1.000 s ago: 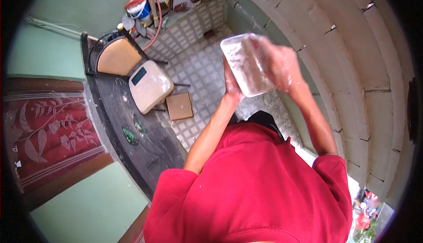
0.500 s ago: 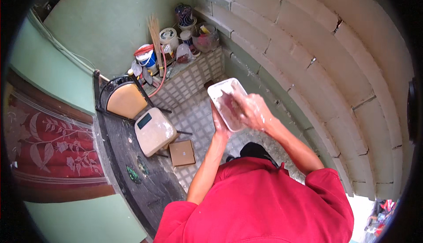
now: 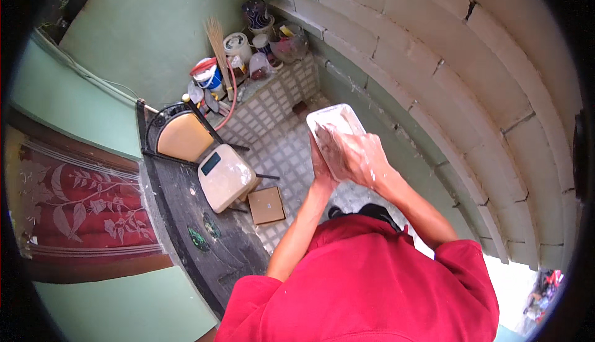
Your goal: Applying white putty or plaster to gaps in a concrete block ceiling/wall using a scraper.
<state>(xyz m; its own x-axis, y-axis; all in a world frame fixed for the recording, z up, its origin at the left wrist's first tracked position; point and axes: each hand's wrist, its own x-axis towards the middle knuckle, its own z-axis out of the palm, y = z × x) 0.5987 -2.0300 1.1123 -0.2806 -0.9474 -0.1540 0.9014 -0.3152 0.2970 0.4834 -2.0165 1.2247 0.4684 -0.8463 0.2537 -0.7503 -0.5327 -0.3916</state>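
Note:
A white rectangular plastic tray (image 3: 315,122), smeared inside with white paste, is held up in front of my body at a tilt. My left hand (image 3: 322,167) supports it from the left side and underneath, its fingers partly hidden behind the tray. Over the tray's opening, my right hand (image 3: 364,157) reaches in with bent fingers, and white specks dot its skin. A greyish-brown flat shape shows beside those fingers inside the tray; whether it is a tool or bare tray wall is unclear.
A cushioned chair (image 3: 226,175) with a dark phone-like slab on its seat stands to the left, beside a cardboard box (image 3: 266,206). Buckets (image 3: 237,46), a stick broom (image 3: 218,44) and a red hose crowd the tiled ledge (image 3: 273,97). A block wall (image 3: 427,75) rises at right.
The tray and both hands sit slightly further right in view, and my right hand is lower over the tray's middle. The surroundings shift a little as the head view turns.

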